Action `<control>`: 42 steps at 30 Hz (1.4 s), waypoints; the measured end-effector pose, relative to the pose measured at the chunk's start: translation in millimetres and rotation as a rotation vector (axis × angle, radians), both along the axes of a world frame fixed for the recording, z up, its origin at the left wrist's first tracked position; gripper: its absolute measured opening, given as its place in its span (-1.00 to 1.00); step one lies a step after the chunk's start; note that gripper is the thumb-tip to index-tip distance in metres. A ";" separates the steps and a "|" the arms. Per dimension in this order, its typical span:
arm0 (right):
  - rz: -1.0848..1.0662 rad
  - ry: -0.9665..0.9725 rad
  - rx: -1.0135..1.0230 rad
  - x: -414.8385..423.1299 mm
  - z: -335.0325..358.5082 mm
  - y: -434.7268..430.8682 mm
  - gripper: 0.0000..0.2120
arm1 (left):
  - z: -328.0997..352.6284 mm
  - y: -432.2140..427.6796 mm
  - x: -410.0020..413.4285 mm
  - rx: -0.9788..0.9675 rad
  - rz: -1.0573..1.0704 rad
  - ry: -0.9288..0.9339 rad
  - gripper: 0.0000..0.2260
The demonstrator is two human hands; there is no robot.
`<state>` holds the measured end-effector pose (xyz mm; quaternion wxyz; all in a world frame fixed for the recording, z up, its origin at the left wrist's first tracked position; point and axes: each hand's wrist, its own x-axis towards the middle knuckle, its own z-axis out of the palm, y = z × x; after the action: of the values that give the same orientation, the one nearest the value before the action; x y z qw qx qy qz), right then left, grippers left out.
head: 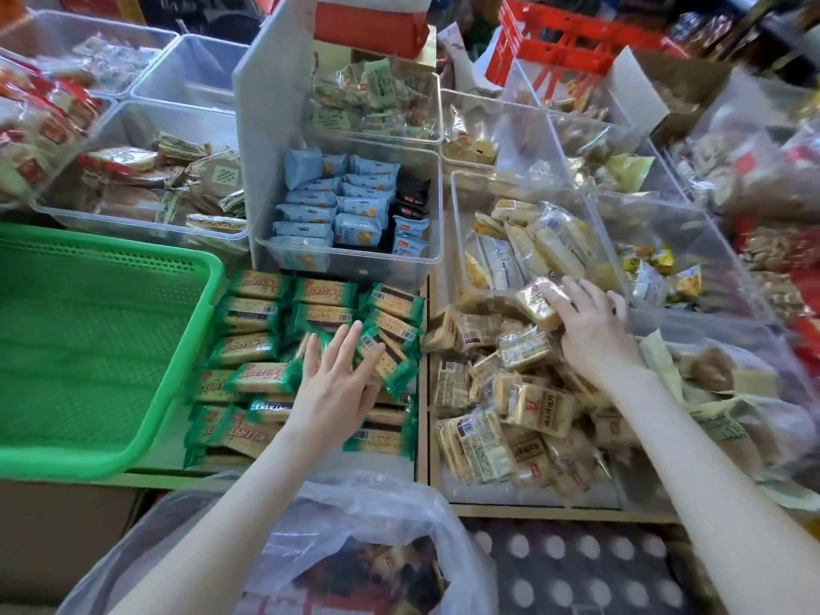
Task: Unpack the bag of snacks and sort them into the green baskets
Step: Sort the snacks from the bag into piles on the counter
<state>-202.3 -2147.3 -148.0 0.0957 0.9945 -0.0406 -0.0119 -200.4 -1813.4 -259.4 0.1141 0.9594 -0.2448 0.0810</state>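
snack packs (306, 348), left hand (337, 383) flat, right hand (590, 321) gripping packet (539, 301)

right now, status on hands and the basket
Left hand open, flat on green-wrapped crackers. Right hand shut on a tan snack pack. Green basket empty. Snack bag open below.

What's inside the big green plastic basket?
Nothing can be seen inside the green plastic basket; its mesh floor looks bare. The green-wrapped cracker packets lie beside it, not in it. Its left part is out of frame.
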 end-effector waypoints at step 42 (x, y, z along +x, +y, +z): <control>0.537 0.224 0.501 -217.4 -123.3 197.5 -0.38 | -29.1 79.5 -129.2 -0.013 -0.176 0.086 -0.57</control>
<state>-419.7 -1949.8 -271.3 -0.1466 0.9549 0.2361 -0.1046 -329.5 -1733.9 -288.4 0.1372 0.9360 -0.3225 0.0312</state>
